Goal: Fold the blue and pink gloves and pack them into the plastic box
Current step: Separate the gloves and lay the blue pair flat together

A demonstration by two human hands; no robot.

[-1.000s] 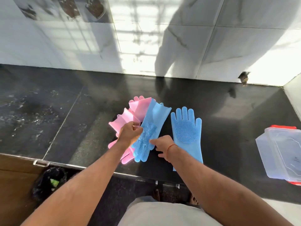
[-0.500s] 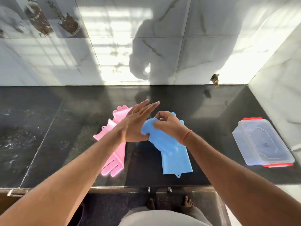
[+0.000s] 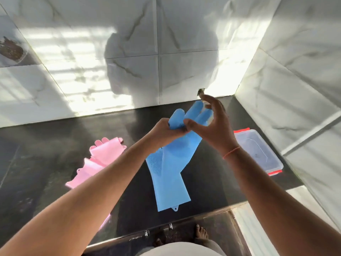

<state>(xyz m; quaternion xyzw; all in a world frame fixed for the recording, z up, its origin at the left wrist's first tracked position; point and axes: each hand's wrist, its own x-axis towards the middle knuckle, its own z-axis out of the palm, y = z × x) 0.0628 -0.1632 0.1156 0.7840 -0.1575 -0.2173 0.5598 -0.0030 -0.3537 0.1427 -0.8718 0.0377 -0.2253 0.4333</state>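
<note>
Two blue gloves (image 3: 170, 174) hang together above the black counter, their cuffs trailing down toward the front edge. My left hand (image 3: 162, 132) grips them in a fist near the finger end. My right hand (image 3: 212, 124) is just to the right, its thumb against the gloves and its fingers loosely spread behind the blue fingertips. The pink gloves (image 3: 99, 161) lie folded on the counter to the left, partly hidden under my left forearm. The clear plastic box (image 3: 258, 150) with red clips sits shut at the right, by the side wall.
The black counter (image 3: 46, 163) meets white tiled walls at the back and right, forming a corner. Its front edge (image 3: 184, 224) runs below the blue cuffs. Bare feet show on the floor beneath. A small fitting sits at the wall base behind my right hand.
The blue gloves have been lifted off the counter and now hang from my left fist. My right hand has let go of its pinch and spread out. The view shifted right.
</note>
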